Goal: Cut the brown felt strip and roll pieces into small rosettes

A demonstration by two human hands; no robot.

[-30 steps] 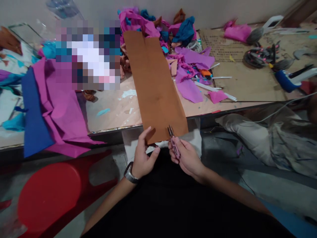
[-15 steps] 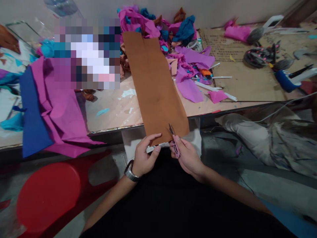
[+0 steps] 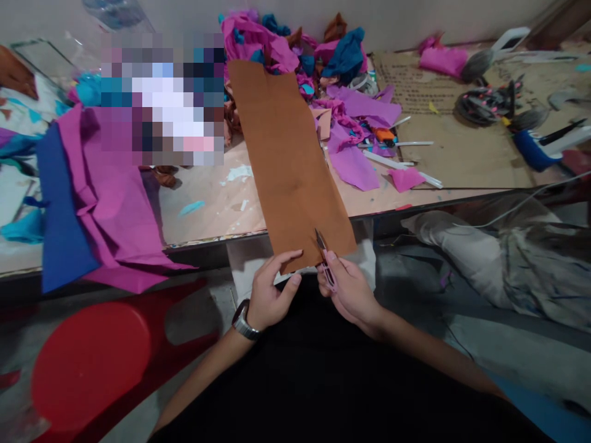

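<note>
Two hands meet at the near end of the brown sheet [image 3: 289, 154], which overhangs the table [image 3: 212, 209] — our left hand [image 3: 271, 292] pinches its corner, our right hand [image 3: 348, 292] grips pink snips [image 3: 325, 261], blades in the edge.

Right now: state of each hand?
Left hand: pinching the near edge of the brown sheet.
Right hand: closed on the pink scissors, blades at the sheet's edge.
</note>
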